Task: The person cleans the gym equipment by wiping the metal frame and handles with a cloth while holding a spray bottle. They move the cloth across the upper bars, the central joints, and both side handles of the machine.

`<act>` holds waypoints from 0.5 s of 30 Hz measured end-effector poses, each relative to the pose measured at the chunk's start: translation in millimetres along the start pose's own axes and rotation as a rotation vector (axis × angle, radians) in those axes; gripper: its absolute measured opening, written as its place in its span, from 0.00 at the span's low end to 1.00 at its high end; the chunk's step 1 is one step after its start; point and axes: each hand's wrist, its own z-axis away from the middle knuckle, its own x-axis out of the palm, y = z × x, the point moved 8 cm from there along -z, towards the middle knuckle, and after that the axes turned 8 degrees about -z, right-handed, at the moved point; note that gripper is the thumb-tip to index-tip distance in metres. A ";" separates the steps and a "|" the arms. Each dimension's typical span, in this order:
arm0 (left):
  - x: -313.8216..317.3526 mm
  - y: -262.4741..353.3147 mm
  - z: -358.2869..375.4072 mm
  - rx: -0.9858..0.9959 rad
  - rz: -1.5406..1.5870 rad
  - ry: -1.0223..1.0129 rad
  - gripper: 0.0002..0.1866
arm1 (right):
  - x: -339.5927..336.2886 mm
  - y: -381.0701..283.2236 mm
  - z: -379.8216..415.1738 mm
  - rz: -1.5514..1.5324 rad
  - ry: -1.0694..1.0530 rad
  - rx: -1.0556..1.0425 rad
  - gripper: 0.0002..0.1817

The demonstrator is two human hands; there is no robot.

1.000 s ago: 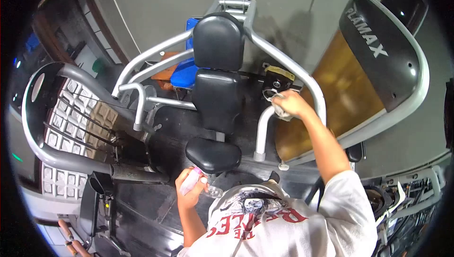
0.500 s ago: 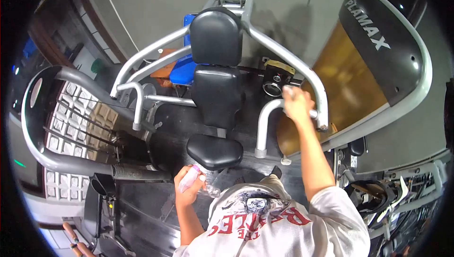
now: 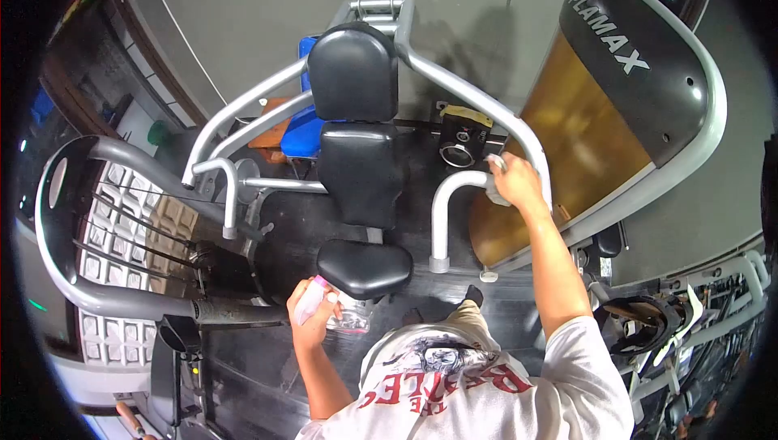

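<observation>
A clear spray bottle (image 3: 350, 315) with a pink and white head is gripped in my left hand (image 3: 314, 310), just in front of the black seat (image 3: 365, 267). My right hand (image 3: 516, 181) is closed around a whitish cloth (image 3: 496, 162) and presses it against the grey handle bar (image 3: 459, 184) on the right side of the exercise machine. Part of the cloth shows above and below the fingers. Behind the seat stand the machine's black back pads (image 3: 357, 168).
A weight-stack cover marked PLAMAX (image 3: 604, 83) rises at the right. On the left are another machine's grey frame (image 3: 121, 298) and the left handle (image 3: 231, 197). A blue chair (image 3: 304, 136) and a black speaker (image 3: 463, 136) stand behind.
My right hand has shifted slightly along the right handle with the cloth. The spray bottle in my left hand has swung so its clear body shows more. The view has moved a little.
</observation>
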 end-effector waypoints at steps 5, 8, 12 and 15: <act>-6.8 30.5 -13.4 0.029 -0.069 0.032 0.11 | -15.6 -19.7 -30.0 -0.438 0.120 0.106 0.22; -4.5 42.7 -17.9 0.069 -0.088 0.021 0.10 | 16.8 -9.9 -19.4 -0.140 0.077 0.078 0.24; -11.9 24.9 -12.6 0.034 -0.068 0.030 0.11 | 1.4 -30.3 21.7 -0.094 0.141 -0.201 0.25; -22.2 7.9 -2.1 -0.011 -0.043 0.055 0.12 | -2.4 -22.8 47.6 -0.002 0.246 -0.281 0.22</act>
